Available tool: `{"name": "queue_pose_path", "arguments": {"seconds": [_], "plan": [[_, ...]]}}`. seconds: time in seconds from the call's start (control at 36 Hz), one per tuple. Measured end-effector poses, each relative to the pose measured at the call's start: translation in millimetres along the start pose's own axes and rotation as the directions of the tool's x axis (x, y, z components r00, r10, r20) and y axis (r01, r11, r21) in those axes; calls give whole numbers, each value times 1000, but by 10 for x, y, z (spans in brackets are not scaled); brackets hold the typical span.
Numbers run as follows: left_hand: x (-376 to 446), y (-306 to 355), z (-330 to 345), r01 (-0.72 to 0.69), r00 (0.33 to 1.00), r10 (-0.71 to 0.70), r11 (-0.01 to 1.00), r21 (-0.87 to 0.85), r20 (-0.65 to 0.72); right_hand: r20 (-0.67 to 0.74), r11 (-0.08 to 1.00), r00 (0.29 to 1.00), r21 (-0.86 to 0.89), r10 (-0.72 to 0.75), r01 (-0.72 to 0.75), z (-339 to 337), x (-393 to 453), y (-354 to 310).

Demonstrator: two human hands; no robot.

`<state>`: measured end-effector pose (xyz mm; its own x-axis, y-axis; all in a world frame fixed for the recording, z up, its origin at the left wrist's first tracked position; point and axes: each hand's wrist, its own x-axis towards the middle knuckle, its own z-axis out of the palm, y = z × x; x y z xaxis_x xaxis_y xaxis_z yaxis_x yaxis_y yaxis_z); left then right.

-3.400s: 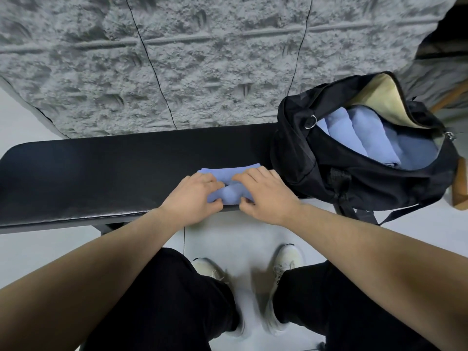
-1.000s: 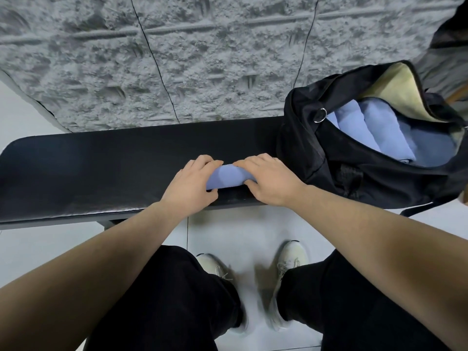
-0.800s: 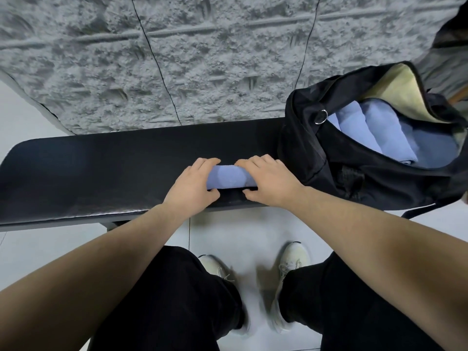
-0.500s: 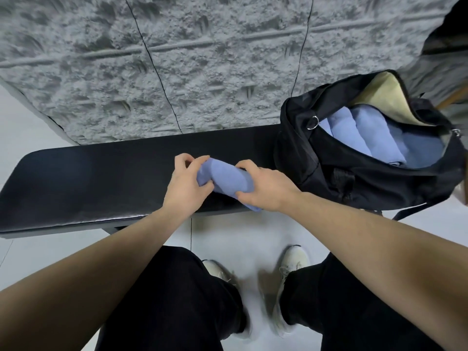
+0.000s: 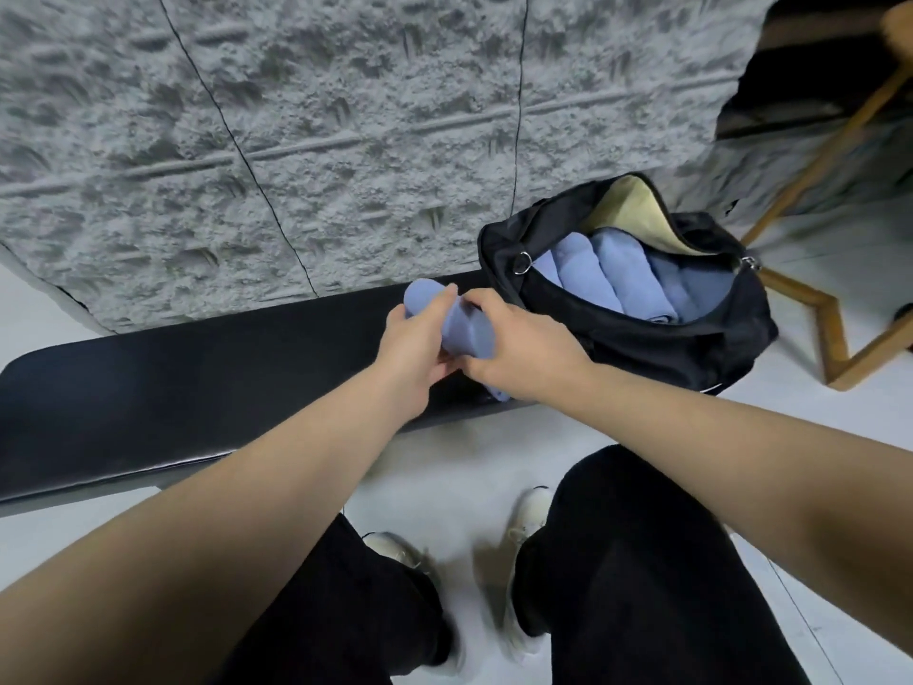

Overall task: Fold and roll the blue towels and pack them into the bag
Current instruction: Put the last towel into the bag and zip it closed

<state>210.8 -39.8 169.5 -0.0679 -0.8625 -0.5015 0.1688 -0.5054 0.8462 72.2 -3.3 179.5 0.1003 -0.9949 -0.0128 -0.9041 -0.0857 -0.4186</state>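
Rolled blue towel point(image 5: 459, 318) up off the black bench point(image 5: 173, 388), tilted, far end higher, held just left of the bag. Gripped from the left by the left hand point(image 5: 415, 348), fingers curled round the roll; clamped from the right by the right hand point(image 5: 523, 343), thumb on top. Hands close together, nearly touching under the roll. Black bag point(image 5: 642, 348) at the bench's right end, mouth open, rolled towels point(image 5: 617, 274) packed side by side inside. Grey textured wall point(image 5: 346, 140) behind; white shoes point(image 5: 523, 531) on the pale floor below.

Even, soft light; slight motion blur, wide-angle bending at edges.
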Motion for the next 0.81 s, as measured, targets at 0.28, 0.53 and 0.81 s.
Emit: {"name": "queue_pose_path", "arguments": {"seconds": [0.28, 0.53, 0.81], "plan": [[-126, 133, 818, -42, 998, 38, 995, 87, 39, 124, 972, 984, 181, 126, -147, -716, -199, 267], [-146, 271, 1572, -68, 989, 32, 967, 246, 147, 119, 821, 964, 507, 237, -265, -1063, -52, 781], [111, 260, 2116, -33, 978, -43, 933, 357, 203, 191, 653, 886, 614, 422, -443, -1375, -104, 1377]]}}
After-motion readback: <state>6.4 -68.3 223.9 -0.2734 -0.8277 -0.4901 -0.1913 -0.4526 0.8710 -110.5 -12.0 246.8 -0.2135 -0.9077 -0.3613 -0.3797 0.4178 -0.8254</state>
